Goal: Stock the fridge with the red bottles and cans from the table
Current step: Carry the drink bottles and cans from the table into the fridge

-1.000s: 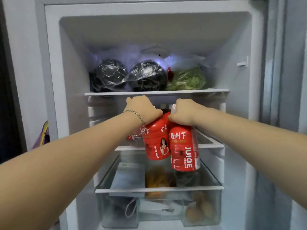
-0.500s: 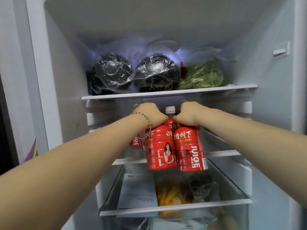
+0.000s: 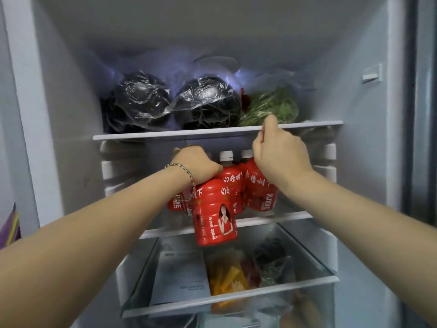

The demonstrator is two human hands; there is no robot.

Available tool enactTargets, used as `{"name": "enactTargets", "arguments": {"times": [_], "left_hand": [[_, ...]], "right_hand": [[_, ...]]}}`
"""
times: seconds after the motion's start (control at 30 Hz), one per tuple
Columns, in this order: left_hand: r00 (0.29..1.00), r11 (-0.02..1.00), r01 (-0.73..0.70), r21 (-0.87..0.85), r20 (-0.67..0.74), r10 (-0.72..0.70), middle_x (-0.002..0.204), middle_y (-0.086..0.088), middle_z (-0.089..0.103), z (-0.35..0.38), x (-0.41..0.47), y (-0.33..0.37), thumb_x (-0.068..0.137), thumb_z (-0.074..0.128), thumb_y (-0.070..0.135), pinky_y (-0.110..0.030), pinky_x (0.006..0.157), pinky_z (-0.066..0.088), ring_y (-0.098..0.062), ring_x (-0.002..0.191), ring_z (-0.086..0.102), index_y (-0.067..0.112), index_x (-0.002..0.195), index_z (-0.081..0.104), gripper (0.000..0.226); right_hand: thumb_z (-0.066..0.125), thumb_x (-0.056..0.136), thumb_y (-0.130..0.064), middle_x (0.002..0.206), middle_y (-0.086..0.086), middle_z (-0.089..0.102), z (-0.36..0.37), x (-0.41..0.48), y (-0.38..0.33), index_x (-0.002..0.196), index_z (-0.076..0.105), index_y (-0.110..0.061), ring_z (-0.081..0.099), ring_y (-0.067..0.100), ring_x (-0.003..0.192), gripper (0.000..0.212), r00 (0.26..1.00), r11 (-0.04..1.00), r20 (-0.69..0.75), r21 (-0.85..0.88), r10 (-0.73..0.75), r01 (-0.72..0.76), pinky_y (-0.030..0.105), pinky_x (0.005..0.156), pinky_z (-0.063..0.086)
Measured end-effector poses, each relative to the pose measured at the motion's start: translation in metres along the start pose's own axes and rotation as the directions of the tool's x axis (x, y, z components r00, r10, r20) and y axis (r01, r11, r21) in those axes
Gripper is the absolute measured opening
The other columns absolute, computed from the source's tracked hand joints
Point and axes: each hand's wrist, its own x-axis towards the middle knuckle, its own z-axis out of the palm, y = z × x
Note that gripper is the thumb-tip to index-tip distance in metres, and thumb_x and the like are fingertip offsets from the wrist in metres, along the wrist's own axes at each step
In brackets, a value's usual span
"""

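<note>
Stocking the mid shelf (image 3: pixel 295 215) of the fridge (image 3: pixel 59 138), we have the L hand (image 3: pixel 196 165) curled over the cap & neck of the front bottle (image 3: pixel 214 216), gripping it from above. The bottle hangs roughly upright, long axis vertical, label toward us. It's on our side of the shelf lip, base showing lower than the lip, so by our read it isn't set down yet.

The rear row (image 3: pixel 233 183), at least three red bottles w/ white caps up, stands on the mid shelf behind it, one partly hidden by the L wrist. The R hand (image 3: pixel 280 157) is higher & to the right, holding no bottle. Its fingers are curled, one fingertip at the front edge of the upper shelf (image 3: pixel 165 134); we can't tell if it grips that edge or only touches it.

What matters for the next move: the bottle is straight below the L hand, and the free spot lies away from us, past the lip, in front of the rear row. The L hand is nearer & carries the load. The next move prob. needs a small lift to clear the lip, then a push inward w/ the axis kept vertical, so the base lands flat & doesn't knock the row. No cans in view.
</note>
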Motion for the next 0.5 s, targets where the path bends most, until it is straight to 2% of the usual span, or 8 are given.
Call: {"name": "enactTargets", "arguments": {"times": [0.1, 0.17, 0.2, 0.27, 0.33, 0.4, 0.5], "left_hand": [[1.000, 0.999, 0.003, -0.047, -0.017, -0.004, 0.077, -0.009, 0.057, 0.004, -0.001, -0.003, 0.082, 0.059, 0.038, -0.033, 0.092, 0.038, -0.029, 0.092, 0.057, 0.010, 0.058, 0.046, 0.038], [0.999, 0.998, 0.004, -0.057, -0.039, -0.006, 0.092, -0.016, 0.061, 0.007, 0.000, -0.003, 0.081, 0.060, 0.039, -0.034, 0.093, 0.039, -0.032, 0.096, 0.056, 0.007, 0.064, 0.048, 0.038], [0.999, 0.999, 0.001, -0.051, -0.047, -0.003, 0.097, -0.018, 0.062, 0.008, 0.000, -0.004, 0.081, 0.060, 0.039, -0.034, 0.093, 0.039, -0.032, 0.097, 0.056, 0.005, 0.069, 0.050, 0.038], [0.999, 0.999, -0.007, -0.041, -0.054, 0.005, 0.101, -0.020, 0.062, 0.009, 0.000, -0.006, 0.081, 0.060, 0.039, -0.035, 0.095, 0.039, -0.033, 0.098, 0.056, 0.005, 0.074, 0.053, 0.036], [0.998, 0.999, -0.010, -0.041, -0.057, 0.007, 0.100, -0.021, 0.062, 0.010, 0.001, -0.008, 0.081, 0.060, 0.039, -0.036, 0.094, 0.039, -0.033, 0.096, 0.057, 0.003, 0.072, 0.055, 0.037], [0.998, 0.999, -0.003, -0.032, -0.062, 0.001, 0.092, -0.018, 0.058, 0.011, 0.000, -0.011, 0.080, 0.059, 0.039, -0.036, 0.094, 0.037, -0.032, 0.094, 0.055, 0.005, 0.060, 0.048, 0.041], [0.998, 0.999, 0.002, -0.040, -0.069, -0.005, 0.073, -0.009, 0.049, 0.011, -0.002, -0.010, 0.080, 0.059, 0.038, -0.035, 0.096, 0.036, -0.030, 0.088, 0.054, 0.011, 0.052, 0.040, 0.043]], "right_hand": [[0.045, 0.096, -0.031, 0.100, 0.019, 0.063, 0.019, -0.010, 0.005, 0.122, 0.041, -0.002, 0.060, 0.042, 0.090, 0.039, 1.000, 0.999, 0.010, 0.054, 0.008, -0.008, 0.038, 0.062, 0.036], [0.050, 0.094, -0.038, 0.103, 0.021, 0.060, 0.029, -0.019, 0.007, 0.121, 0.046, -0.001, 0.054, 0.041, 0.098, 0.046, 0.999, 0.997, -0.004, 0.072, 0.037, -0.037, 0.042, 0.072, 0.041], [0.051, 0.093, -0.041, 0.108, 0.022, 0.058, 0.035, -0.026, 0.008, 0.126, 0.045, -0.002, 0.050, 0.041, 0.104, 0.052, 0.997, 0.996, 0.025, 0.055, 0.074, -0.075, 0.044, 0.080, 0.041], [0.045, 0.094, -0.047, 0.131, 0.025, 0.041, 0.048, -0.041, 0.009, 0.147, 0.020, -0.008, 0.041, 0.040, 0.118, 0.070, 0.966, 0.987, 0.206, -0.013, 0.157, -0.158, 0.045, 0.094, 0.039], [0.042, 0.095, -0.048, 0.146, 0.026, 0.016, 0.057, -0.053, 0.014, 0.151, -0.005, -0.015, 0.032, 0.041, 0.129, 0.080, 0.925, 0.983, 0.336, -0.024, 0.178, -0.181, 0.043, 0.102, 0.037], [0.040, 0.095, -0.048, 0.151, 0.027, 0.003, 0.058, -0.052, 0.020, 0.150, -0.012, -0.016, 0.021, 0.042, 0.137, 0.082, 0.907, 0.984, 0.383, -0.030, 0.174, -0.176, 0.044, 0.108, 0.031], [0.034, 0.095, -0.053, 0.154, 0.024, -0.010, 0.046, -0.041, 0.023, 0.149, -0.015, -0.014, -0.004, 0.038, 0.144, 0.083, 0.856, 0.973, 0.462, -0.090, 0.230, -0.213, 0.052, 0.115, 0.011]]}}
